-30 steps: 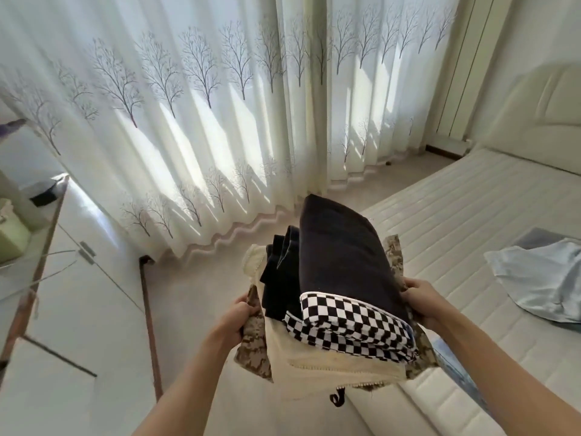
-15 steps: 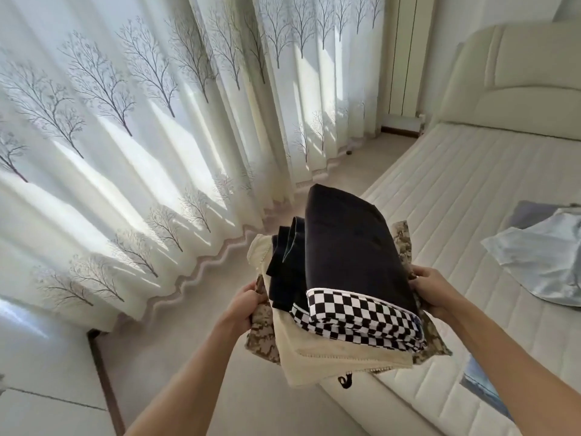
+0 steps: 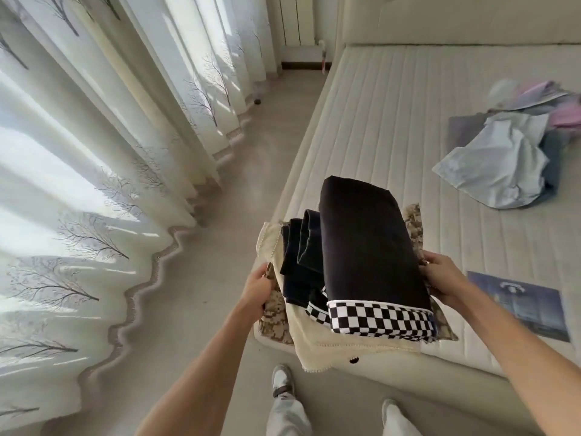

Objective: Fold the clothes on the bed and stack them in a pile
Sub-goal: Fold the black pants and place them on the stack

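Observation:
I carry a stack of folded clothes (image 3: 364, 247) over the near corner of the bed (image 3: 393, 121). A black garment with a black-and-white checkered hem lies on top, with dark navy, cream and camouflage pieces under it. My left hand (image 3: 257, 286) grips the stack's left edge at the camouflage piece. My right hand (image 3: 445, 278) grips its right edge. A loose heap of unfolded clothes (image 3: 503, 158), light blue, grey and pink, lies on the mattress at the right.
A blue printed sheet (image 3: 518, 303) lies flat on the mattress near my right forearm. Long white curtains (image 3: 110, 152) with a tree print hang along the left, pooling on the beige floor (image 3: 251, 171). My feet (image 3: 283, 379) stand beside the bed's corner. The padded headboard (image 3: 456, 17) is at the top.
The view has swung right and down, from the curtains towards the bed. The stack has moved with my hands over the bed's corner. Both hands keep the same hold.

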